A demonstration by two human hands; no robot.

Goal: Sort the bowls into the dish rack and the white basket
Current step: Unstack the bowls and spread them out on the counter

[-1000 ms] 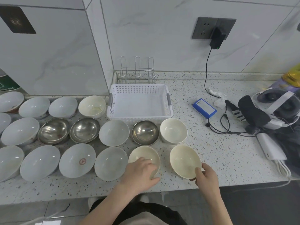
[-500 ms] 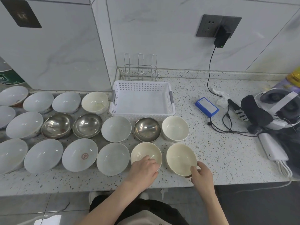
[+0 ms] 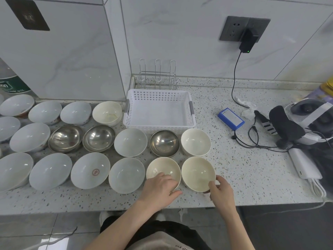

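Two hands, two cream bowls, nothing sorted yet.

Left hand (image 3: 159, 186) cups the near rim of one cream bowl (image 3: 163, 169); right hand (image 3: 220, 191) pinches its neighbour's (image 3: 198, 173) rim, likely readying both for lifting. White basket (image 3: 159, 121) and dish rack (image 3: 157, 76) behind stand empty.

Count, whole countertop (image 3: 234, 177):
- steel bowls (image 3: 164, 143): 3
- cream bowls (image 3: 195, 141): 4
- white bowls (image 3: 130, 142): 10, one with a red mark; slivers at the left edge not counted
- white basket (image 3: 159, 128): 1
- wire dish rack (image 3: 157, 78): 1

Bowls total: 17.
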